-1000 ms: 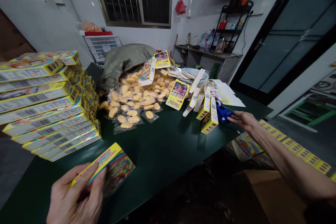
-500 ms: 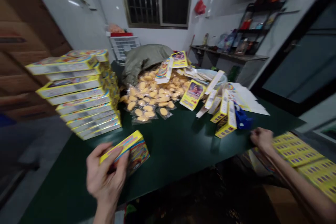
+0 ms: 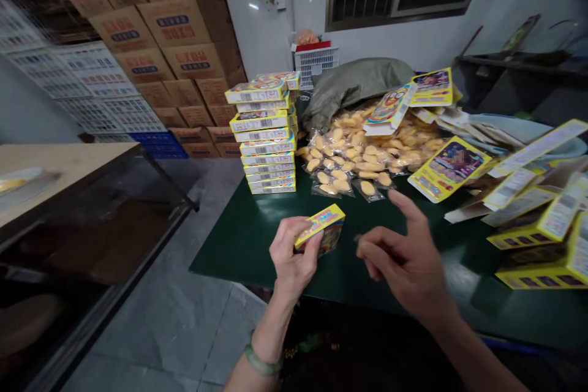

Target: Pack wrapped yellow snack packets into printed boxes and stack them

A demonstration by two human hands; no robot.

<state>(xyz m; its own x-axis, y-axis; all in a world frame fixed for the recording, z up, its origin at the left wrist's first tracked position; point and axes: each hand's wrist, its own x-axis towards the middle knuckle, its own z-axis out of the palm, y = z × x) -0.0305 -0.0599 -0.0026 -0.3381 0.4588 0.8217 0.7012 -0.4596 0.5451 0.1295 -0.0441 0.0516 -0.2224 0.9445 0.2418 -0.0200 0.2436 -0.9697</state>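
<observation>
My left hand (image 3: 294, 254) is wrapped round a small yellow cardboard box (image 3: 324, 223), holding it tilted over the green table (image 3: 220, 245). To its right, apart from the box, is my right hand (image 3: 399, 257). Its index finger points up while the thumb and other fingers are pinched together. A tiny blurred speck shows at the thumb tip; I cannot make out what it is. Beyond my hands lie several wrapped yellow oval biscuits (image 3: 367, 187), spilling from a grey-green sack (image 3: 362, 82). A stack of closed yellow boxes (image 3: 269, 147) stands at the table's left.
On the right, several open yellow cartons (image 3: 542, 275) and flat ones (image 3: 452, 168) crowd the table, with a light blue basin (image 3: 509, 122) behind. Brown shipping cartons (image 3: 184, 27) are piled at the back left. A wooden-topped table (image 3: 92, 165) stands at the left.
The view has swung left. My right hand has come from the table's right edge to beside the box. My left hand still holds the box.
</observation>
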